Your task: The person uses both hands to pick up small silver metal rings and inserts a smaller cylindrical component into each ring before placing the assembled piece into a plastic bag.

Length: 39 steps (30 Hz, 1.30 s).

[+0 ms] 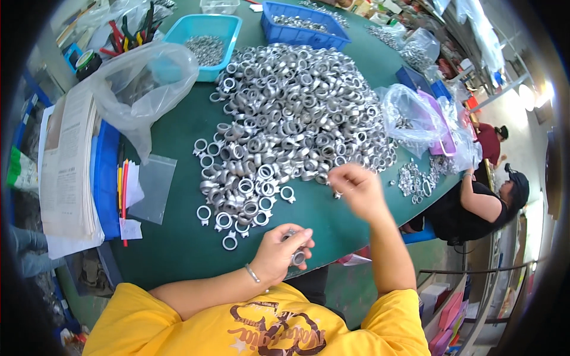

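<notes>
A big heap of silver metal rings with small lugs point(297, 110) lies on the green table point(172, 252). My left hand point(282, 252) is curled at the table's front edge, its fingers closed around metal rings point(298, 257); how many is hidden by the palm. At the heap's right front border, my right hand point(359, 188) hovers with bent fingers, smeared by motion. A small metal piece point(337, 194) shows just below its fingertips, and I cannot tell whether it is gripped. Several loose rings point(230, 240) lie along the heap's front left.
Behind the heap stand a turquoise tray point(231, 35) and a blue bin point(306, 38) with small metal parts. At left are a plastic bag point(139, 89), pliers point(127, 35), papers point(68, 172) and pencils point(123, 190). A person in black point(469, 207) sits at the right edge.
</notes>
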Available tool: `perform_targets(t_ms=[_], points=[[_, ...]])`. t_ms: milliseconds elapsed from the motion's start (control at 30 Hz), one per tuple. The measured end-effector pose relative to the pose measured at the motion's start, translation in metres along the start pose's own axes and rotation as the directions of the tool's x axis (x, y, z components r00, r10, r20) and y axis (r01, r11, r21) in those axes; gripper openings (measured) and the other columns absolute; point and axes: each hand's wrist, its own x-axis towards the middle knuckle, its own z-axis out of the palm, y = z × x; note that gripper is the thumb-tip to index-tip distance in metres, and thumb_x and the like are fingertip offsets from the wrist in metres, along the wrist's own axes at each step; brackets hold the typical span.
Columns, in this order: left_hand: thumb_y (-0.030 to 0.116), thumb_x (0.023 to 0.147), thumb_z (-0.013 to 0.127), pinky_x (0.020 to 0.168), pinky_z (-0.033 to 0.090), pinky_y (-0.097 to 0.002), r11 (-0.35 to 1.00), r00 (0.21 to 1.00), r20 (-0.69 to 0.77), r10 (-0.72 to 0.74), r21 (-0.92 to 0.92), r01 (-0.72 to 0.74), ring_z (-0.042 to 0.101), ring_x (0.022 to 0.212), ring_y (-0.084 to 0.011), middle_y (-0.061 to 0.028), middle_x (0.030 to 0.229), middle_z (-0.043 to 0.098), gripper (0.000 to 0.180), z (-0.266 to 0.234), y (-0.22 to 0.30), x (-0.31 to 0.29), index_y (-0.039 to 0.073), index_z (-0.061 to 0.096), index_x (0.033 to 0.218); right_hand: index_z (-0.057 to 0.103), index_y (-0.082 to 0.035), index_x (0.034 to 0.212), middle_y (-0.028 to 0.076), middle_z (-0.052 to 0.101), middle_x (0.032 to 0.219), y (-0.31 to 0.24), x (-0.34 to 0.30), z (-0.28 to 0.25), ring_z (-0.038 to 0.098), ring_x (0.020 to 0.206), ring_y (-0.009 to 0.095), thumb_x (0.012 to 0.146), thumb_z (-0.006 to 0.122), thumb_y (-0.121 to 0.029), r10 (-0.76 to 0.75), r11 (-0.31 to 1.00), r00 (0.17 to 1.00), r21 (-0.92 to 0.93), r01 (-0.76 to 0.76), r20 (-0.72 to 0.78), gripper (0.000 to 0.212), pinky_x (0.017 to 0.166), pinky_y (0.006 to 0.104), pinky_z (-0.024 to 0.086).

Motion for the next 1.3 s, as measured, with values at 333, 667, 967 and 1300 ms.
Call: perform_targets(t_ms=[333, 667, 967, 1300], points=[[0.012, 0.083, 0.057, 0.045, 0.047, -0.0242, 0.996, 0.997, 0.025, 0.08, 0.034, -0.08, 0.056, 0.062, -0.0132, -0.0085, 0.077, 0.057, 0.011, 0.005, 0.004, -0.001, 0.002, 0.053, 0.087, 0.061, -0.004, 0.082, 0.012, 0.057, 0.077, -0.002, -0.024, 0.065, 0.058, 0.069, 0.032, 0.075, 0.061, -0.013, -0.132, 0.894, 0.991, -0.433, 0.111, -0.019, 0.011, 0.06, 0.0385, 0.047], [0.02, 0.084, 0.059, 0.046, 0.047, -0.0232, 0.958, 0.995, 0.013, 0.096, 0.27, -0.096, 0.056, 0.063, -0.0124, -0.0068, 0.079, 0.058, 0.025, -0.009, 0.017, -0.005, 0.0, 0.054, 0.098, 0.058, -0.001, 0.085, 0.01, 0.059, 0.083, -0.01, -0.068, 0.06, 0.059, 0.072, 0.021, 0.07, 0.061, 0.008, -0.447, 0.893, 0.855, -0.087, 0.441, -0.263, 0.018, 0.06, 0.0273, 0.047], [0.001, 0.075, 0.065, 0.052, 0.05, -0.0213, 0.838, 0.942, 0.122, 0.312, 0.432, -0.333, 0.057, 0.066, -0.0094, -0.0048, 0.083, 0.059, 0.032, -0.01, 0.018, -0.012, -0.002, 0.056, 0.105, 0.053, 0.001, 0.089, 0.009, 0.053, 0.093, -0.013, -0.088, 0.06, 0.054, 0.079, 0.013, 0.08, 0.052, 0.009, -0.063, 0.833, 0.95, 0.508, 0.219, -0.307, 0.012, 0.072, 0.0231, 0.045], [-0.004, 0.069, 0.068, 0.059, 0.048, -0.0177, 0.527, 0.821, 0.304, 0.484, 0.647, -0.551, 0.056, 0.07, -0.0083, -0.0057, 0.093, 0.056, 0.038, -0.016, 0.019, -0.008, 0.004, 0.06, 0.106, 0.057, 0.003, 0.091, 0.008, 0.055, 0.089, -0.008, -0.095, 0.052, 0.057, 0.077, 0.013, 0.088, 0.049, -0.01, 0.013, 0.849, 1.0, 0.528, 0.002, -0.025, 0.015, 0.066, 0.0219, 0.045]])
